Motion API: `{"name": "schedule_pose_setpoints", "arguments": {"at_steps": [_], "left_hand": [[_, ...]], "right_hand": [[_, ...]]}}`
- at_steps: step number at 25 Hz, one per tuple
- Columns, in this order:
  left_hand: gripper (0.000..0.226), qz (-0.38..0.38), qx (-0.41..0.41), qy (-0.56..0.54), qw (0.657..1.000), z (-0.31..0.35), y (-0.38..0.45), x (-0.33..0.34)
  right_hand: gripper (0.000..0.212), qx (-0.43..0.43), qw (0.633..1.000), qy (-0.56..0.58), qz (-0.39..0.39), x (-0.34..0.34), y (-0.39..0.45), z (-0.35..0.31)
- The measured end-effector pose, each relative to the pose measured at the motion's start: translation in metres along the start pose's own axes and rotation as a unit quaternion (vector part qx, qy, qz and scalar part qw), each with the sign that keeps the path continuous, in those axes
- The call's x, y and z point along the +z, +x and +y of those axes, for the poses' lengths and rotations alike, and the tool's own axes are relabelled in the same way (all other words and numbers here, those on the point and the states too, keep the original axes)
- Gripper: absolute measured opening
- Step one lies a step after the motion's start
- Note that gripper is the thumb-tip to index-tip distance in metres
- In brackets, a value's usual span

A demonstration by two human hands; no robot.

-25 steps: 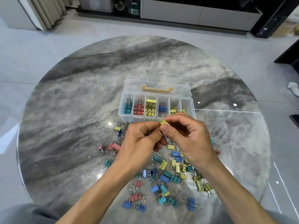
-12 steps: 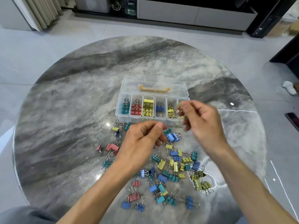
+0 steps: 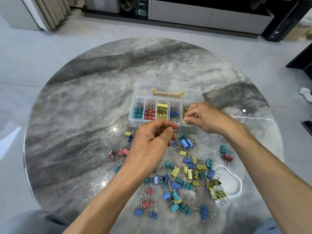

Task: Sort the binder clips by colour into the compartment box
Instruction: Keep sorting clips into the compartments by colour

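Observation:
A clear compartment box stands open on the round marble table, with teal, red, yellow, blue and olive-yellow clips in separate cells. My right hand reaches into the fifth cell from the left and pinches a pale yellow binder clip low at the cell's front. My left hand hovers in front of the box with its fingers loosely curled and holds nothing. A loose pile of mixed clips in several colours lies on the table near me.
The box's lid with a yellow handle lies folded back behind the cells. A few stray clips lie left of my left hand. Beyond the table are a tiled floor and a low cabinet.
My right hand carried the yellow clip away from my left hand, first over the box and now down into the fifth cell. My left hand stayed in place with nothing in it.

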State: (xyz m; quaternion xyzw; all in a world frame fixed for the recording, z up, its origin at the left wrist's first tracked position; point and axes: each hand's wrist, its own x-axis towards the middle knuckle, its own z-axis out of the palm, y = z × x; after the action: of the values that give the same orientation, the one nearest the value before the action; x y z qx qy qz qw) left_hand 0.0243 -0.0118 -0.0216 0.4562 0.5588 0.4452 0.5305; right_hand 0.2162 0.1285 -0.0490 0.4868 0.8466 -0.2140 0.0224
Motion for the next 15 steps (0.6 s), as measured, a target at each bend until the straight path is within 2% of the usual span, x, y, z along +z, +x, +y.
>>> {"name": "schedule_pose_setpoints", "arguments": {"at_steps": [4, 8, 12, 13, 15], "left_hand": [[0.017, 0.0, -0.003, 0.013, 1.0, 0.001, -0.001, 0.0], [0.016, 0.012, -0.006, 0.011, 1.0, 0.002, 0.0, -0.001], [0.017, 0.011, -0.011, 0.003, 1.0, 0.005, 0.0, -0.002], [0.017, 0.012, -0.014, 0.003, 1.0, 0.005, 0.0, -0.002], [0.017, 0.015, -0.02, 0.005, 1.0, 0.005, 0.001, -0.004]], "right_hand": [[0.009, 0.009, 0.998, -0.039, 0.039, 0.005, 0.008, -0.005], [0.006, 0.036, 0.988, -0.043, 0.143, 0.013, 0.009, -0.009], [0.007, 0.044, 0.957, 0.078, 0.277, 0.006, -0.023, -0.019], [0.006, 0.051, 0.954, 0.11, 0.275, 0.005, -0.039, -0.02], [0.007, 0.082, 0.965, 0.143, 0.203, 0.007, -0.071, -0.021]]}}
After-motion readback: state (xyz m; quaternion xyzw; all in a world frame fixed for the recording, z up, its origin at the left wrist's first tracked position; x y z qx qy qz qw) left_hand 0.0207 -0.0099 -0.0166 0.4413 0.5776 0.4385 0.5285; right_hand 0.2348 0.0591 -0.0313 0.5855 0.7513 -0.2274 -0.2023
